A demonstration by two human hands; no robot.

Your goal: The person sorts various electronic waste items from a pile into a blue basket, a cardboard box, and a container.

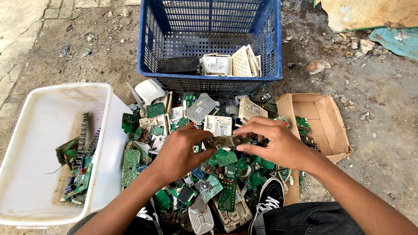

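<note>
**Here, 2 hands on 1 small grey piece above a heap of scrap boards**

Plainly, much is cut off: both forearms leave the bottom edge of the view, and the black-and-white shoe (269,196) beside the right wrist shows only in part. The underside of the grey metal piece (223,142) is hidden by fingers, so its full shape is hard to make out.

That piece is flat, dull grey and roughly oblong, held level over the middle of the pile of circuit boards (209,174). The left hand (179,152) pinches its left end, thumb on top; the right hand (278,143) grips its right end with curled fingers.

The pile lies on bare dirt ground (383,143) and mixes green boards with pale plastic casings.

The white tub (26,143), at the left edge of the view, holds a few green boards along its right wall. The blue crate (152,52) beyond the pile holds pale casings and 1 dark slab. The cardboard box (324,119), to the right, holds a few small boards at its near-left corner.
</note>
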